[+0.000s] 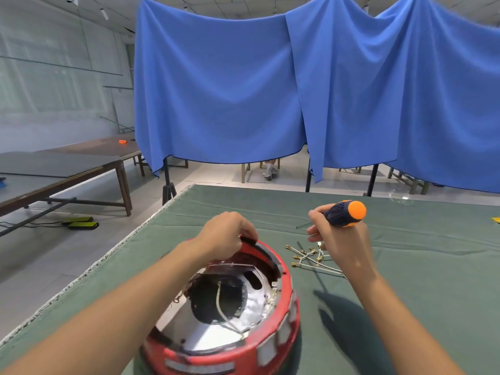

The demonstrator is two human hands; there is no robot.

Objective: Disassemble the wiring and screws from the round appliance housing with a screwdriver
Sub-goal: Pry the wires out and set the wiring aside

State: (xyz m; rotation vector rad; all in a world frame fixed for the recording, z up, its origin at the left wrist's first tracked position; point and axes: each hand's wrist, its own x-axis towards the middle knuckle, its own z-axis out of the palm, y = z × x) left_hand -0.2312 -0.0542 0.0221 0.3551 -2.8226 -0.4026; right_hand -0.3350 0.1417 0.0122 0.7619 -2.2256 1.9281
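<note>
So the round red housing is sitting on the green cloth-covered table, close to the near edge and tipped so its open underside is facing up. Inside, a shiny metal plate is showing with a dark round hole in the middle, and a white wire is still running across that hole. The left hand is gripping the far rim of the housing, fingers curling over the edge. The right hand is hovering above the table to the right of the housing, fingers wrapping around a screwdriver with a dark blue handle and orange end cap; the shaft is hiding behind the hand so I can't tell where the tip is pointing. Just under that hand a loose bunch of white wires with brass terminals is lying on the cloth, apart from the housing. Blue curtains are hanging behind the table, and a long wooden bench is standing off to the left
</note>
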